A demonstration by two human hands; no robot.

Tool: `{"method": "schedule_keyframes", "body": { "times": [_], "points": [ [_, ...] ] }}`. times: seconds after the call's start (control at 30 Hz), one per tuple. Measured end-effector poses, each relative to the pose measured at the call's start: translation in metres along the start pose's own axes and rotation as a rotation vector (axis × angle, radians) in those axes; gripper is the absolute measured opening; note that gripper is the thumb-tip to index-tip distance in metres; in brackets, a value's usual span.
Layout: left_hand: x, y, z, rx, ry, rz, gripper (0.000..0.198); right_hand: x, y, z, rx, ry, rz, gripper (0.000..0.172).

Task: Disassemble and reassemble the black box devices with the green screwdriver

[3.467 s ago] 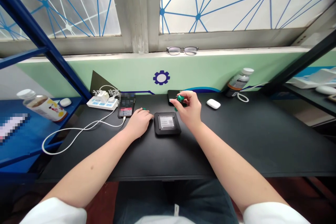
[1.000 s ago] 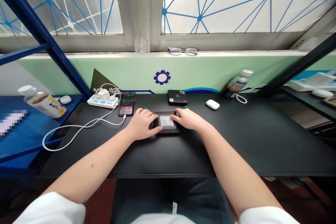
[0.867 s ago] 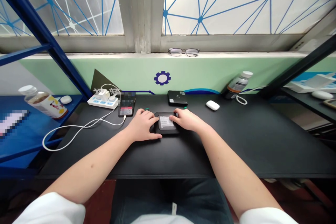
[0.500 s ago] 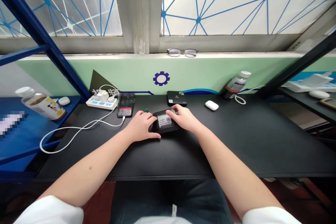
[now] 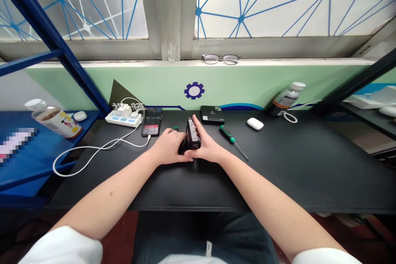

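Observation:
A black box-shaped device [image 5: 192, 134] stands on its edge between my hands, just above or on the black desk [image 5: 198, 189]; I cannot tell which. My left hand [image 5: 168, 146] grips it from the left, fingers curled around its side. Against its right face lies my right hand [image 5: 208, 145], fingers pointing up and thumb reaching under the near edge. Right of my right hand rests a screwdriver [image 5: 228, 134] with a green and black handle, its shaft pointing toward me. A small green tip [image 5: 175, 128] shows behind my left hand; the rest is hidden.
A flat black box [image 5: 213, 114] lies at the back. To the left are a phone [image 5: 151, 128], a white power strip [image 5: 122, 119] and a looping white cable [image 5: 93, 148]. On the right sit a white earbud case [image 5: 255, 123] and a bottle [image 5: 287, 98]. Eyeglasses [image 5: 220, 59] rest on the sill.
The device has been tipped from lying nearly flat, label up, to standing on edge. My right hand has turned upright against it, and the screwdriver behind has come into view.

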State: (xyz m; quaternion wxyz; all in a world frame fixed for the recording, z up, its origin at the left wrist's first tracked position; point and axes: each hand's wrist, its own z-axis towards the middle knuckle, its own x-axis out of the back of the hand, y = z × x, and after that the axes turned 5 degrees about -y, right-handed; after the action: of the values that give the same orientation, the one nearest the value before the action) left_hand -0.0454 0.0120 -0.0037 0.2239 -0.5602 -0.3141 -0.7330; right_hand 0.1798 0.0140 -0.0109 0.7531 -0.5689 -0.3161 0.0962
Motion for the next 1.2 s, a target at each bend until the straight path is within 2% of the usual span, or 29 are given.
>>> {"method": "schedule_keyframes", "body": {
  "times": [0.17, 0.33, 0.43, 0.53, 0.73, 0.9, 1.0, 1.13, 1.2],
  "points": [
    [-0.005, -0.013, 0.001, -0.006, -0.007, 0.078, 0.057, 0.002, 0.009, 0.004, 0.079, 0.034, -0.115, 0.142],
    [-0.009, -0.015, 0.002, 0.056, 0.04, 0.205, 0.019, 0.013, 0.002, -0.003, 0.074, -0.034, -0.392, 0.131],
    [-0.01, -0.015, 0.002, 0.089, 0.042, 0.26, 0.021, 0.012, -0.004, -0.002, 0.063, -0.101, -0.547, 0.126],
    [-0.01, -0.017, 0.001, 0.114, 0.029, 0.271, 0.026, 0.009, -0.007, 0.0, 0.048, -0.128, -0.605, 0.121],
    [-0.009, -0.018, -0.001, 0.12, 0.082, 0.195, 0.038, 0.007, -0.01, 0.002, -0.001, -0.171, -0.724, 0.114],
    [-0.008, -0.017, -0.001, 0.099, 0.143, 0.184, 0.03, 0.005, -0.008, 0.007, 0.027, -0.189, -0.753, 0.109],
    [-0.007, -0.017, -0.001, 0.107, 0.153, 0.213, 0.027, 0.003, -0.005, 0.008, 0.031, -0.176, -0.727, 0.097],
    [-0.008, -0.017, -0.001, 0.113, 0.145, 0.21, 0.025, 0.005, -0.006, 0.006, 0.023, -0.082, -0.705, 0.068],
    [-0.008, -0.017, -0.001, 0.109, 0.144, 0.196, 0.025, 0.01, -0.01, 0.002, 0.029, -0.055, -0.728, 0.058]
  ]
}}
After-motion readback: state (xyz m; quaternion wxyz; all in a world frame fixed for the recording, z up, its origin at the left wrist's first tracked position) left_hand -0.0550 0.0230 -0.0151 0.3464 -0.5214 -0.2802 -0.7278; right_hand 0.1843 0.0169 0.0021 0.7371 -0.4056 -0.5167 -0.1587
